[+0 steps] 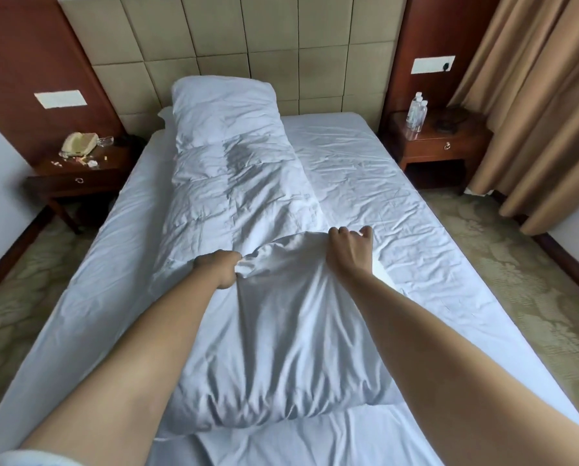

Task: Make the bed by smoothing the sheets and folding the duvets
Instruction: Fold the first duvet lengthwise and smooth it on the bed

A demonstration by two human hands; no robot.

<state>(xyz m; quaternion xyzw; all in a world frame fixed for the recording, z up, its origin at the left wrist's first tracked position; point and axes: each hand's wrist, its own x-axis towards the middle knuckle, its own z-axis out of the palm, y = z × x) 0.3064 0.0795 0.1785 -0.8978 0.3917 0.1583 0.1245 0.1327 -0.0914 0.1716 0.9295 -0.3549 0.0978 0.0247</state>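
Head view: the duvet (281,314) fold is gripped by left hand (219,269) and right hand (348,252), fingers clamped; edges should be aligned evenly.

I see the duvet (241,203) lying long down the bed (399,183), nearer its left edge. A pillow (224,105) sits at the head end. Small tables stand left (76,173) and right (439,139).

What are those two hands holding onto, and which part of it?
Both grip the white duvet at its folded-over end: the left hand bunches the left corner, the right hand curls over the right corner.
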